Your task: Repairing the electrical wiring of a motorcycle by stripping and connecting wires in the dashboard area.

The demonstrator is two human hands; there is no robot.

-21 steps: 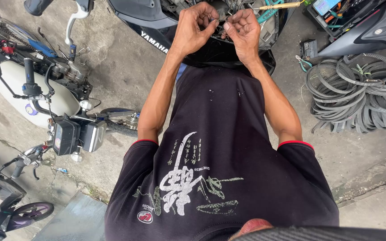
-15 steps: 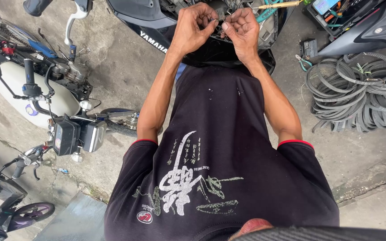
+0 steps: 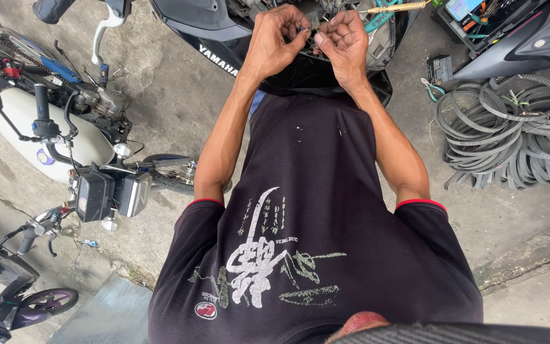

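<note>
1. Hands meet at the top centre of the frame: the left hand [image 3: 279,39] and the right hand [image 3: 345,39] curl their fingertips together, pinching a small thin wire-like part [image 3: 309,33] between them; what it is cannot be told.
2. That part sits over the open engine bay of a glossy black scooter [image 3: 224,38].
3. Coiled ribbed rubber drive belts [image 3: 510,130] lie on rough concrete at right.
4. A white motorcycle [image 3: 46,137] with chrome fittings stands at left.
5. A brass-tipped tool [image 3: 393,7] lies at the upper right.

soft even daylight, faint shadows, sharp focus, wide-angle stretch at edges
</note>
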